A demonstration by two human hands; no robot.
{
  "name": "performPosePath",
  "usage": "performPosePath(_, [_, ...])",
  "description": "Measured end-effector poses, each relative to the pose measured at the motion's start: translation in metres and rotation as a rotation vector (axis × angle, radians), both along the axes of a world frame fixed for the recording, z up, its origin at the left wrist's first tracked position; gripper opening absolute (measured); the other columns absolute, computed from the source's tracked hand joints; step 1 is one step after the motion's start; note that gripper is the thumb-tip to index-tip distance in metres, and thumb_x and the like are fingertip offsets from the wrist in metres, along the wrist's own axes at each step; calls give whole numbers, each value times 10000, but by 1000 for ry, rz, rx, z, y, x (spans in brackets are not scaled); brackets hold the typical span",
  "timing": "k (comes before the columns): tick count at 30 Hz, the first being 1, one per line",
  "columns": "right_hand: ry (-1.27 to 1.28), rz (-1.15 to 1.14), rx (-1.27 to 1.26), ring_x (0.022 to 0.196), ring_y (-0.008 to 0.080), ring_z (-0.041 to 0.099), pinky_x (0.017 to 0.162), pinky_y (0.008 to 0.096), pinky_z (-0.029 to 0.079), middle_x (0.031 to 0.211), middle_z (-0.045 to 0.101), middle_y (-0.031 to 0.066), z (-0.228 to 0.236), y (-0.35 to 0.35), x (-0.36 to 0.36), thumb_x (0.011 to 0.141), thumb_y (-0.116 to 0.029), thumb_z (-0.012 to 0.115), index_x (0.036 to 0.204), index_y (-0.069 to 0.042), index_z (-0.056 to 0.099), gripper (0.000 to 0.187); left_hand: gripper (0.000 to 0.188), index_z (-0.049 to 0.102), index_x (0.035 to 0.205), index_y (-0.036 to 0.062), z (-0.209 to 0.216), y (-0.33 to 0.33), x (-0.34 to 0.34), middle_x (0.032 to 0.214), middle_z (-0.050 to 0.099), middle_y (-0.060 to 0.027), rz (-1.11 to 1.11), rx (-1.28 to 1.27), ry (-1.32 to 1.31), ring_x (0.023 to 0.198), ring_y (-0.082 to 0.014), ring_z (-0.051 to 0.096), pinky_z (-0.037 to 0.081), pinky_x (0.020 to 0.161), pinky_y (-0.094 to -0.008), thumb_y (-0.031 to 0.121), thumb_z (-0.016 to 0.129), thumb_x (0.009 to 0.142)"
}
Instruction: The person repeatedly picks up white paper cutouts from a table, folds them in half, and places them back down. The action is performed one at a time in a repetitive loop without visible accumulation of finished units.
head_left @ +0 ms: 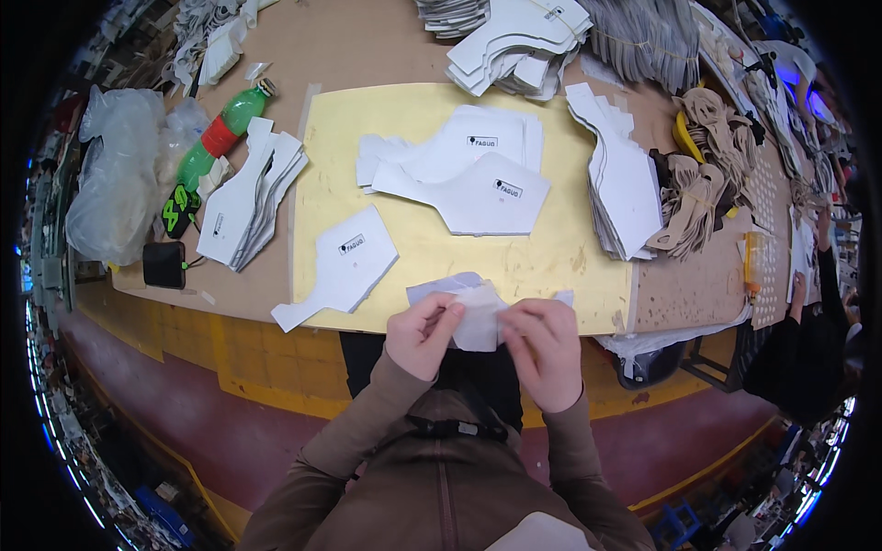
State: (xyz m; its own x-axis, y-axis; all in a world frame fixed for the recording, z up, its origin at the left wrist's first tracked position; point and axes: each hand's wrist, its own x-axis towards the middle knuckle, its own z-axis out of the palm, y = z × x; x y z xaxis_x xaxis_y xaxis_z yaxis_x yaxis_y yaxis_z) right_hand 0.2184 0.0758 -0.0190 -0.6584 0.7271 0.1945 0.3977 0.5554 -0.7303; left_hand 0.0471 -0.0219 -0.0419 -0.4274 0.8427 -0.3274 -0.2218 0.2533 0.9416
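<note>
Just over the table's front edge, a thin whitish piece of material (479, 323) is pinched in my left hand (421, 332), thumb against the fingers. My right hand (549, 351) grips the same piece at its right edge, with fingers and thumb drawn together. A greyish-lavender part (439, 286) shows behind it; whether it is a separate layer I cannot tell. Left of my hands lies a white cut-out panel (354, 262) with a narrow tail and a dark printed label. Beyond my hands, similar white panels (496, 195) lie overlapped on the yellow sheet (418, 262).
White panels are stacked at left (253, 197) and right (616, 174). A green bottle (241, 112), a black phone-like object (164, 265) and a plastic bag (115, 184) sit at the left. Bundled beige pieces (694, 197) lie right. Another person (799, 340) works at far right.
</note>
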Motion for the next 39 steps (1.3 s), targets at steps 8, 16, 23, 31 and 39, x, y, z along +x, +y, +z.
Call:
performPosePath(8, [-211, -168, 14, 974, 253, 530, 892, 392, 374, 1060, 561, 54, -13, 5, 2, 865, -152, 758, 1150, -128, 702, 291, 172, 547, 987, 64, -13, -8, -18, 761, 508, 62, 29, 8, -100, 648, -9, 425, 330, 581, -181, 207, 527, 1082])
performPosePath(16, [-207, -230, 22, 1091, 291, 477, 943, 428, 325, 1082, 530, 54, -15, 8, 0, 810, -191, 812, 972, -125, 694, 211, 310, 567, 1327, -18, -1, -15, -29, 957, 663, -29, -74, -168, 104, 863, -53, 604, 515, 752, -218, 175, 500, 1093])
performPosePath(23, [-229, -161, 18, 1304, 324, 422, 1075, 482, 239, 1206, 560, 53, -9, 22, 14, 791, -140, 810, 894, -124, 695, 156, 400, 494, 1454, -24, -7, -6, -31, 1212, 672, -83, -42, -36, -227, 1078, -112, 641, 554, 888, -266, 156, 477, 1097])
performPosePath(31, [65, -28, -217, 1090, 294, 600, 922, 380, 474, 1192, 572, 114, 5, 29, -7, 858, 32, 673, 1125, -42, 689, 277, 502, 509, 1444, 30, 1, 9, -13, 1205, 712, -149, -108, -24, 146, 1086, -152, 685, 557, 877, -289, -3, 625, 956])
performPosePath(39, [-93, 398, -227, 996, 293, 627, 875, 350, 512, 1088, 573, 137, 2, 72, -25, 892, 94, 548, 1121, 8, 665, 272, 636, 446, 1474, 30, -9, 10, -14, 1239, 732, -101, -307, 250, 472, 1068, -243, 707, 544, 891, -312, -121, 496, 859])
